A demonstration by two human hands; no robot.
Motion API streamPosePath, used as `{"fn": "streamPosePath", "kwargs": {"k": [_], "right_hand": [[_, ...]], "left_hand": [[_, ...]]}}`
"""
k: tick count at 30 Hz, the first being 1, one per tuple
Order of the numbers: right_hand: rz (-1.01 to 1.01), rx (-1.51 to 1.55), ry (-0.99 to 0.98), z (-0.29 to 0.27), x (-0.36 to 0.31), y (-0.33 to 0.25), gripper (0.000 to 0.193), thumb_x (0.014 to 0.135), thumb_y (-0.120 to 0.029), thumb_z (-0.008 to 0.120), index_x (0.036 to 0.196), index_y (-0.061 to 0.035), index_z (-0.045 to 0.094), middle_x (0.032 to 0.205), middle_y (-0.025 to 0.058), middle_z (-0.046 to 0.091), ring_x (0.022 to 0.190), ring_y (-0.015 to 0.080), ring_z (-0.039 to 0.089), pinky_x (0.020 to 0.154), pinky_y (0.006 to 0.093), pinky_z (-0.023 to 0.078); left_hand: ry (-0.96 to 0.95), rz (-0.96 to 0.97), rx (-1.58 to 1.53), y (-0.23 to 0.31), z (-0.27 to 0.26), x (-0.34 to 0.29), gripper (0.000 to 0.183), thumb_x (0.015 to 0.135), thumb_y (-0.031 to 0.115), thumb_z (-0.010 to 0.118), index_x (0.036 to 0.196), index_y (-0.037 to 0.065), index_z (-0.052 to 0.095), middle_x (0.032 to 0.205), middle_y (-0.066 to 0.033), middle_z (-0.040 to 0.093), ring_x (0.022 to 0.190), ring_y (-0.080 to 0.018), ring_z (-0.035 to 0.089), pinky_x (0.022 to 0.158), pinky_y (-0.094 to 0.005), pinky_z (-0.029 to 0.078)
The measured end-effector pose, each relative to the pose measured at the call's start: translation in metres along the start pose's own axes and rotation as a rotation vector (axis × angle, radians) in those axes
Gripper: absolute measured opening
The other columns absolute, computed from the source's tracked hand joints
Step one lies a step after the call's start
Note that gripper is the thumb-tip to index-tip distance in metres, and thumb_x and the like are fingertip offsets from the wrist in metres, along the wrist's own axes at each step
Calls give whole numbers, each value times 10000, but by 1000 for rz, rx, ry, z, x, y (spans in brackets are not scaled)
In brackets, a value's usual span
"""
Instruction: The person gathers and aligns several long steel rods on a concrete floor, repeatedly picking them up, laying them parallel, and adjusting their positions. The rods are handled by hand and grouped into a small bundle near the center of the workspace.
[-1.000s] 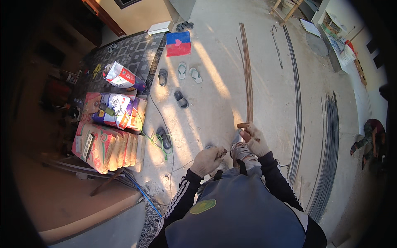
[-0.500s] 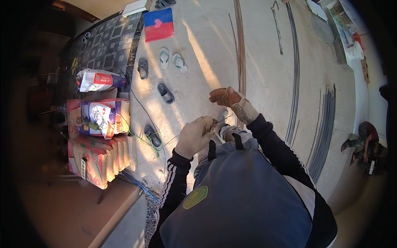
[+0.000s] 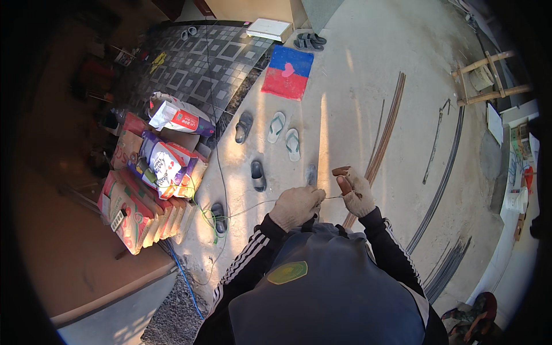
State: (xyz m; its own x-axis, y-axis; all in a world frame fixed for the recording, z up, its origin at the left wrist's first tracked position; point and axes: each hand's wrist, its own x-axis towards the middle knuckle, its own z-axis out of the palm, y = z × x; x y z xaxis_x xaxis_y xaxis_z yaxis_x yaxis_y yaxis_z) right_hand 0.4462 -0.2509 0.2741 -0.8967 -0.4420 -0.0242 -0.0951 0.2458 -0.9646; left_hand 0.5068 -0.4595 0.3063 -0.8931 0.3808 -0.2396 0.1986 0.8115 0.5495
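My left hand (image 3: pixel 296 207), in a pale knitted work glove, is closed around a thin wire (image 3: pixel 332 198). A short length of it runs from my fist to the lower edge of my right hand (image 3: pixel 356 192). That hand wears a pale glove with brown fingers, which are apart and partly bent. Whether the wire touches its palm is hidden. From the left side of my left fist, a thin line (image 3: pixel 251 206) leads back toward a green cord tangle (image 3: pixel 208 217) beside a dark sandal (image 3: pixel 218 217).
Stacked sacks (image 3: pixel 129 213) stand at the left with opened bags on top. Sandals and white flip-flops (image 3: pixel 276 127) lie ahead near a blue-and-red mat (image 3: pixel 287 75). Long rods (image 3: pixel 386 135) and dark bars (image 3: pixel 440 178) lie on the right. Another person (image 3: pixel 477 319) crouches at lower right.
The view has turned and tilted up, so a wooden frame now shows at far right. My hands have drawn level, the right one with its fingers more bent. The left still grips the wire.
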Motion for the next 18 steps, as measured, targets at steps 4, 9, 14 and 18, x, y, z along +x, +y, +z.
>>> {"fn": "streamPosePath", "kwargs": {"k": [4, 9, 14, 18], "right_hand": [[-66, -287, -74, -56, 74, 7, 291, 1012, -207, 591, 1214, -6, 649, 1069, 180, 665, 976, 379, 639, 860, 455, 507], [-44, -295, -59, -105, 142, 35, 413, 813, -23, 534, 1216, -24, 623, 1056, 201, 633, 969, 429, 610, 855, 501, 511], [128, -149, 234, -170, 189, 72, 368, 788, 2, 492, 1132, -15, 623, 966, 238, 639, 921, 475, 627, 783, 469, 513], [178, -117, 409, -246, 243, 103, 307, 830, -17, 512, 1116, -22, 622, 893, 218, 658, 853, 465, 646, 744, 451, 520]], "left_hand": [[-85, 133, 159, -31, -48, 104, 165, 926, 174, 595, 1037, 71, 658, 927, -133, 670, 872, -344, 707, 744, -472, 572], [-61, 499, 298, -36, -93, 259, 149, 909, 178, 621, 1013, 75, 651, 900, -123, 667, 842, -327, 715, 712, -441, 577], [-141, 716, 289, -19, -115, 411, 117, 915, 174, 609, 986, 85, 637, 894, -109, 659, 860, -321, 704, 710, -443, 567], [-214, 687, 197, -2, -141, 525, 81, 930, 171, 604, 980, 108, 619, 926, -94, 656, 911, -316, 686, 723, -469, 553]]}}
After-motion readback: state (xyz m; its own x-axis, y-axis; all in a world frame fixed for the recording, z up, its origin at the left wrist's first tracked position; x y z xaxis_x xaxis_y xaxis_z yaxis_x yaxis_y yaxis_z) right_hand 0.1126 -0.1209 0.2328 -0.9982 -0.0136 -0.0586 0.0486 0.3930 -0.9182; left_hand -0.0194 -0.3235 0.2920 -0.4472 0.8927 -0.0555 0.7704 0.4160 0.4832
